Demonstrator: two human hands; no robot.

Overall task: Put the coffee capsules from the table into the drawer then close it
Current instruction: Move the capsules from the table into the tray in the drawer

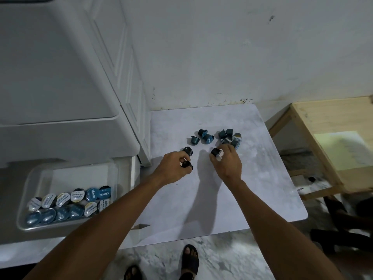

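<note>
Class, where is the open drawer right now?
In the head view, the drawer sits lower left, under the white cabinet, left of the table, capsules inside.

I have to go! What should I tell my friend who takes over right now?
Left hand: holding dark capsules.
Right hand: holding one dark capsule.
Drawer: open, two rows of capsules already inside.
Table: a loose pile of blue capsules remains near the wall.
Left to do: drop held capsules in, fetch the rest, close the drawer.
</note>
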